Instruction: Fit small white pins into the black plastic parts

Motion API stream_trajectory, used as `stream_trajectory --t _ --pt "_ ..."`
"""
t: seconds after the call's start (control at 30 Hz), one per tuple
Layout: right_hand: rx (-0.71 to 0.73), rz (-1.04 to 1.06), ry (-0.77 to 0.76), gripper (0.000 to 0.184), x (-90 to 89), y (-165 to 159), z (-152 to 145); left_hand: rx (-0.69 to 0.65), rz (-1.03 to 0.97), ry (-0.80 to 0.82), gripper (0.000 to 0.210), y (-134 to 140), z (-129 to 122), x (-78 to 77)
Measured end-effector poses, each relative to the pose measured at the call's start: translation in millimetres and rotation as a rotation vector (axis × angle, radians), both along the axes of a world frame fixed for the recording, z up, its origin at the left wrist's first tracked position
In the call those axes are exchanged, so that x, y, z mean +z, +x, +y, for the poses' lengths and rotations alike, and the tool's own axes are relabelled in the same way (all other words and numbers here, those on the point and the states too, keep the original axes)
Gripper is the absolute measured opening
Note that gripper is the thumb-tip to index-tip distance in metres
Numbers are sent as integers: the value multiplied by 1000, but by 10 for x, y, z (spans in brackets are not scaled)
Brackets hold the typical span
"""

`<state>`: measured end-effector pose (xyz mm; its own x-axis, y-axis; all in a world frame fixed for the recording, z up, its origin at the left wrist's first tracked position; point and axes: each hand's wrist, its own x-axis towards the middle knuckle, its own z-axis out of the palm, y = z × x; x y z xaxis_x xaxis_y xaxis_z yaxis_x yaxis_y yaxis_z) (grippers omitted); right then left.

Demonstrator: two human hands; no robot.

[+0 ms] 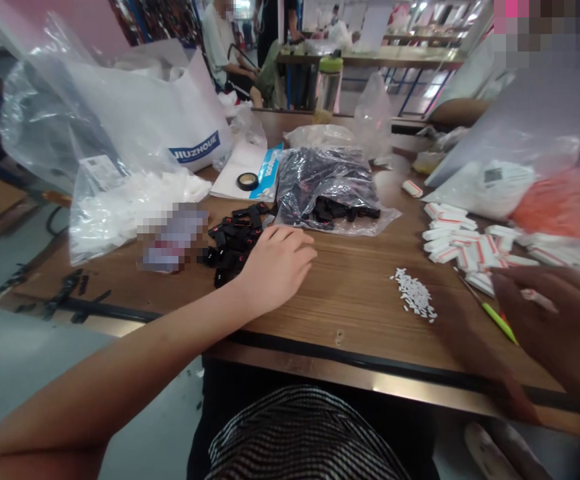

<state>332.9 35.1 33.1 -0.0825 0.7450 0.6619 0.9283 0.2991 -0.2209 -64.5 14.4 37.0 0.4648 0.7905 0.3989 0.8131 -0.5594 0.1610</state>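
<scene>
My left hand [283,267] lies palm down at the right edge of a pile of black plastic parts [230,243], its fingers stretched out and slightly apart. Whatever is under the palm is hidden. On the far right, my right hand [555,320] is dark and blurred, with a white plastic piece with a red stripe [540,300] showing between thumb and fingers. Similar white red-striped pieces [480,250] lie heaped just beyond it. Beside this hand rests a thin tool with a bright green handle [500,323]. Small white bits [415,293] form a pile between the hands.
A clear bag of black parts [327,187] lies mid-table. Behind are a roll of black tape [247,181] on a booklet [235,167] and a bottle [327,87]. Bags of white parts [135,200] and a white bag [170,100] stand left. Another person's arm [460,110] shows far right.
</scene>
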Motion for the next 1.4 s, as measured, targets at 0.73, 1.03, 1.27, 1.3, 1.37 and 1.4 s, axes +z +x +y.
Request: stream_trajectory --t 0.73,1.03,1.27,1.3,1.37,1.4 --pt "577 -197 -612 35 -124 -2188 1688 -252 -635 -156 15 345 -85 -353" --pt "730 369 -1188 49 277 -1502 771 -3 -723 -128 23 366 -85 -366" --pt "643 901 -1136 57 -31 -1508 -183 -64 -699 -327 45 523 -211 -378" --pt "603 945 -1085 54 -101 -1570 -259 -84 -690 -323 42 529 -217 -387" --pt "524 970 -1011 43 -207 -1675 -365 -143 -665 -301 34 522 -217 -411" --pt "495 949 -984 38 -237 -1704 -400 -180 -649 -295 31 514 -213 -425"
